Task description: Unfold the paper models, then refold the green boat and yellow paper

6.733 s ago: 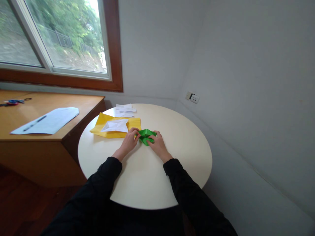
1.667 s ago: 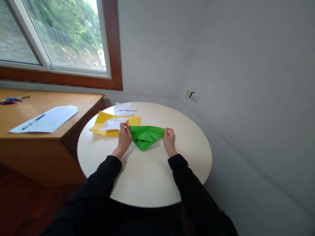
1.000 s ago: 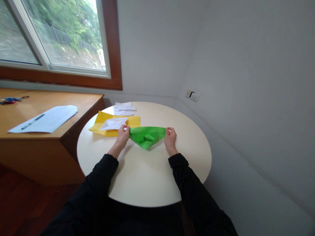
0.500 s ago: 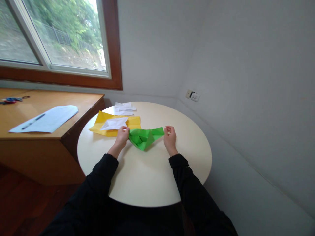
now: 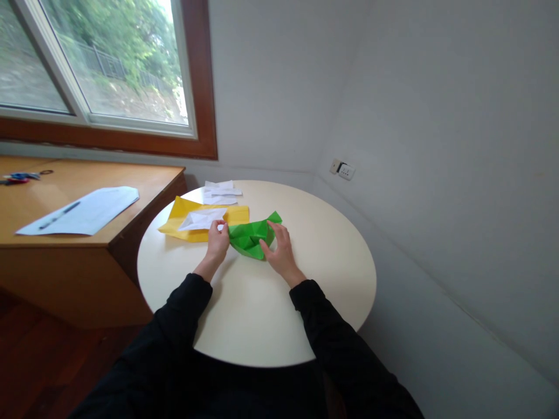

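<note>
**Green paper drawn in at mid-bench, both hands on it**

My left hand (image 5: 217,237) has a narrow pinch grip on the left corner of the green paper (image 5: 252,235). My right hand (image 5: 279,251) lies open, fingers spread, pressing against the paper's right side; that grip is wide and closes on nothing. The paper sits crumpled and partly folded between the two hands, a little left of the middle of the round bench (image 5: 305,302), with one corner poking up at its far right.

Just beyond the left hand, the yellow sheet (image 5: 192,224) touches or nearly touches the green paper, and a folded white piece (image 5: 201,219) lies on top of it. More white slips (image 5: 220,192) sit near the far rim. To the right and towards me the bench surface is bare out to its curved edge, so there is open room on that side; the left is hemmed in by the yellow sheet and the wooden desk (image 5: 144,180) butting against the rim.

Half a second ago the right hand pinched the paper's right tip, stretched out wide; it has since let go and moved in leftward, and the paper has bunched up shorter. The left hand has stayed put.

I can read no writing anywhere; the white sheet (image 5: 87,210) on the desk is too far off.
</note>
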